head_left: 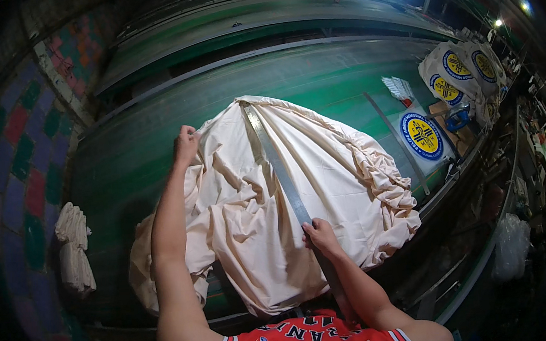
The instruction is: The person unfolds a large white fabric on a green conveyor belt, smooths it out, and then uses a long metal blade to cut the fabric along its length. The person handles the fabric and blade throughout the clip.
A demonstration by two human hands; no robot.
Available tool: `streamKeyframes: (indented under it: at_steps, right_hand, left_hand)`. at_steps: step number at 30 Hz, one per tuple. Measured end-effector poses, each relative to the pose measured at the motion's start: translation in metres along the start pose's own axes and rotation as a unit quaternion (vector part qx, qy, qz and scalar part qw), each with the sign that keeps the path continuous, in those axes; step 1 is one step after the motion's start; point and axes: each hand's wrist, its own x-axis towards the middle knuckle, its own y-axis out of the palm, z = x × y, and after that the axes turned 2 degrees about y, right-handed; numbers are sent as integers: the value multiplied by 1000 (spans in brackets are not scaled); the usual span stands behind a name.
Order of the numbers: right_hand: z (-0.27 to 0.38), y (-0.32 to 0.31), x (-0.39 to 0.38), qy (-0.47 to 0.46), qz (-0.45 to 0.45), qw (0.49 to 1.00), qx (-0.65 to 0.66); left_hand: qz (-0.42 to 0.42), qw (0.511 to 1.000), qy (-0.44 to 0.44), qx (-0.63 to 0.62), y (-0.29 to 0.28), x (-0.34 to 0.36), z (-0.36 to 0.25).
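A wide piece of cream cloth [330, 173] lies in folds over the green table, its right side bunched into thick gathers. At the cloth's far left edge, my left hand [186, 143] is closed in a pinch on the fabric. My right hand [320, 237] grips a long flat metal ruler [279, 165] nearer to me. The ruler runs lengthwise over the cloth, from its peaked far edge back toward my body. Its near end passes below my right forearm.
Folded cream cloths [74, 248] are stacked at the left. On the right lie a round blue-and-yellow emblem print [421, 136], a thin metal strip [398, 143], a blue tape dispenser-like object [457, 119] and printed cloth bags [456, 72]. A painted block wall [22, 162] borders the left.
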Motion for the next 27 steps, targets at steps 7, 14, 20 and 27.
streamKeyframes:
  at_steps: [7,14,20,27]
  right_hand:
    - [-29,-9,-46,-27,213,938,271]
    - [-78,-35,-160,158,122,966,166]
    - [-79,-29,-186,32,-40,998,-47]
    - [-59,-51,-214,53,-13,998,26]
  left_hand:
    - [224,937,-115,-242,22,-56,-29]
    - [269,905,-146,-296,12,-98,-37]
    - [243,893,-152,-348,11,-110,-42]
    - [159,910,-122,-362,42,-98,-70]
